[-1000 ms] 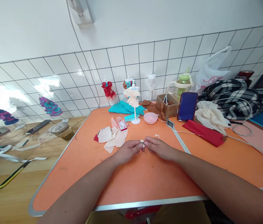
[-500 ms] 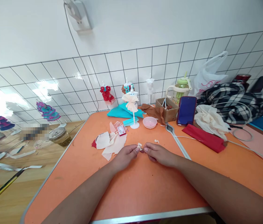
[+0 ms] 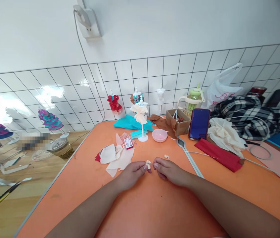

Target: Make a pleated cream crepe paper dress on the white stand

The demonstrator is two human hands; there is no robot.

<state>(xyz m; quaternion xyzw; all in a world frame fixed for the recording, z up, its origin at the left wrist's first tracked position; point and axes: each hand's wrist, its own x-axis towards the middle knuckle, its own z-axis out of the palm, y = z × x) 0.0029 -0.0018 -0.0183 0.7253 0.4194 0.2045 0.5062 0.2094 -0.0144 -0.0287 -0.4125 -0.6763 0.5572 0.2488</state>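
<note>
Just above the orange tabletop, my left hand (image 3: 137,171) pinches a small gathered scrap of cream fabric (image 3: 148,164) between thumb and finger. My right hand (image 3: 166,168) is closed in a pinch a short gap to the right of it. Whatever sits in those right fingertips is too small to make out. Beyond my right hand lies another little cream fabric piece (image 3: 166,156). Ahead stands a white mini dress form (image 3: 143,127) wearing a cream ruffled dress. Pale cloth scraps (image 3: 120,159) and a small red-and-white box (image 3: 128,143) lie near my left hand.
Behind stand a pink bowl (image 3: 159,135), turquoise cloth (image 3: 130,123), a cardboard box (image 3: 182,125) and a phone (image 3: 199,124). Folded red cloth (image 3: 218,154) and a cable lie right. More dress forms, one with red flowers (image 3: 114,104), line the wall. A jar (image 3: 62,147) stands left.
My hands have moved slightly apart, leaving a small gap between the right fingertips and the cream scrap. The left hand still pinches the scrap. The view has tilted up a little.
</note>
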